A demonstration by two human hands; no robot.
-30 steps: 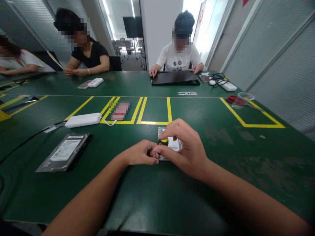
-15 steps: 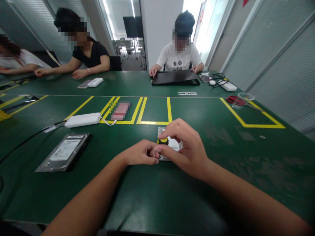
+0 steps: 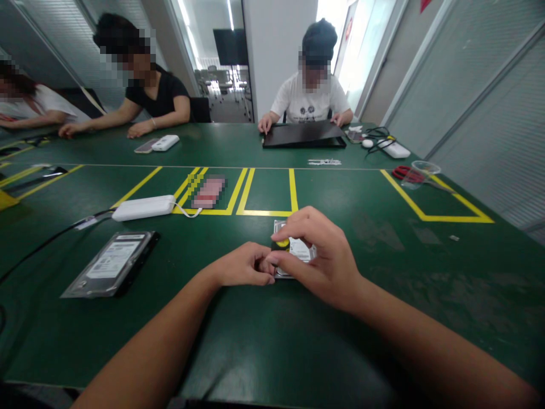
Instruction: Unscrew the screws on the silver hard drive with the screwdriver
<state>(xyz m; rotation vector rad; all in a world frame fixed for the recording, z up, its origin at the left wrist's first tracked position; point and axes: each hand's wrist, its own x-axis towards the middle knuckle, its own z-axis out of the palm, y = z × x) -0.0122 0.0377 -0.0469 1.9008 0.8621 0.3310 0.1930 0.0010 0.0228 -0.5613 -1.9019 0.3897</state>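
Observation:
A small silver hard drive (image 3: 300, 250) lies flat on the green table (image 3: 272, 341), just in front of me. My right hand (image 3: 321, 258) pinches a screwdriver with a black and yellow handle (image 3: 281, 244), held upright over the drive. My left hand (image 3: 244, 266) is curled, its fingertips pressed against the drive's near left edge. Both hands hide most of the drive and the screwdriver's shaft.
A larger hard drive (image 3: 113, 262) lies at left, a white power bank (image 3: 142, 208) with a cable beyond it. Yellow tape boxes (image 3: 266, 193) mark the table. A clear cup (image 3: 419, 171) and red scissors sit far right. Three people sit across; one holds a black laptop (image 3: 303, 135).
My hands stay on the drive; the screwdriver handle shifts slightly between my fingers. The person in black at the far left has lowered an arm onto the table.

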